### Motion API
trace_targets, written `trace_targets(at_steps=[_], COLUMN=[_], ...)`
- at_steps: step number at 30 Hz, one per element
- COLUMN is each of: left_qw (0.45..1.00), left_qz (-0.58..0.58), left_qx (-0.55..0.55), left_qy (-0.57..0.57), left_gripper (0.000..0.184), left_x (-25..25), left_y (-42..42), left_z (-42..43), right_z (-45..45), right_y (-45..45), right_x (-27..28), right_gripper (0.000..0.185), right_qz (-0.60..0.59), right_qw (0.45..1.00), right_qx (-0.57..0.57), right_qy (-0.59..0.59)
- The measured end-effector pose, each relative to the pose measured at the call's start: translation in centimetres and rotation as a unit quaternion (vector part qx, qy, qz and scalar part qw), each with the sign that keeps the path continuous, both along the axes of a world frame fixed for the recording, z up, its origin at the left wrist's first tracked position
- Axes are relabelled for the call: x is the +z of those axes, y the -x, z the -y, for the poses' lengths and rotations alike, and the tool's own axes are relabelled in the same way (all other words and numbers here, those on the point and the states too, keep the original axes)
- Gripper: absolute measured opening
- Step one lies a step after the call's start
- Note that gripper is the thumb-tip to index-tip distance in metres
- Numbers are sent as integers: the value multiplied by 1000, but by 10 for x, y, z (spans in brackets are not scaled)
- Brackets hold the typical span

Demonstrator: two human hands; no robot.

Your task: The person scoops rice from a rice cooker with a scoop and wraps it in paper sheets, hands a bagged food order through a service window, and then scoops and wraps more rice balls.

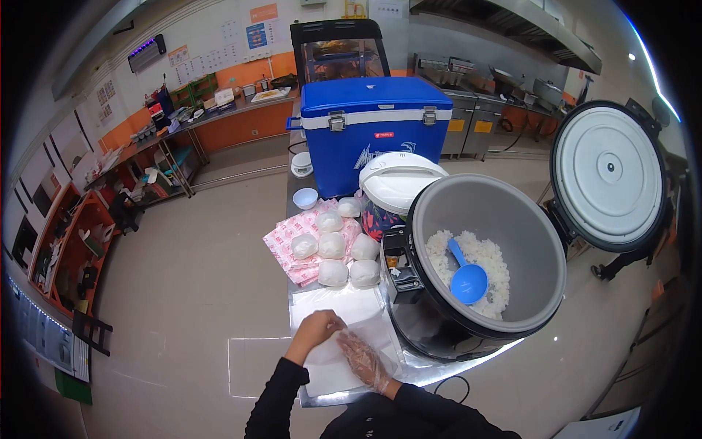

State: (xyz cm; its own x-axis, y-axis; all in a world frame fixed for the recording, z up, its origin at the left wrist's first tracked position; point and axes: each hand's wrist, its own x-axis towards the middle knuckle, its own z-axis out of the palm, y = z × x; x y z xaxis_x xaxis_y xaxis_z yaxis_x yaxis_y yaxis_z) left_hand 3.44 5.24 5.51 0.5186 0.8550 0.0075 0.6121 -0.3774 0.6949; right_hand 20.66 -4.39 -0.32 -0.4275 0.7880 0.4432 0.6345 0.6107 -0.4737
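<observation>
Over a stack of white sheets point(322, 377) at the table's front, my two hands meet. My left hand point(319, 333) is bare, its fingers pinched together at the fingertips of the other hand; what they hold is too small to name. A clear plastic glove covers my right hand point(364, 360), whose fingers point up and left, fairly straight, over the sheets. Just beyond lie several white wrapped bundles point(332, 246) on pink and white patterned paper point(281, 241). To the right, a large open cooker point(479, 192) holds white rice point(494, 257) with a blue scoop point(469, 283) on it.
Behind the bundles stand a small bowl point(305, 197), a scale point(301, 164), a white-lidded container point(398, 183) and a big blue cooler point(376, 110). The cooker's raised lid point(608, 172) is at the right. A person's leg point(621, 265) shows beyond it.
</observation>
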Motion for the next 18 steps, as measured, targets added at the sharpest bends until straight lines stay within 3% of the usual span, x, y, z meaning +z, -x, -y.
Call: trace_targets(at_steps=[3,6,9,12,13,16,18], left_qw=[993,985,971,962,959,948,939], left_qz=[-59,-66,-122,-112,-99,-70,-59], left_qx=[11,39,34,58,65,89,113], left_qy=[-102,-156,-202,-241,-257,-297,-320], left_gripper=[12,13,15,19,19,20,19], left_x=[3,-5,-15,-21,-25,-33,-33], left_y=[-14,-24,-24,-24,-25,-25,-27], left_z=[43,72,86,98,101,109,112], right_z=[2,0,11,15,16,31,20], right_y=[-1,-5,-16,-33,-44,-39,-20], right_x=[-13,-36,-2,-31,-21,74,104], right_gripper=[31,25,26,28,24,21,17], right_qz=[-58,-92,-80,-25,1,-70,-114], right_qw=[994,992,962,980,988,966,980], right_qx=[-34,-59,-161,-175,-142,-94,-49], right_qy=[90,65,206,93,63,230,153])
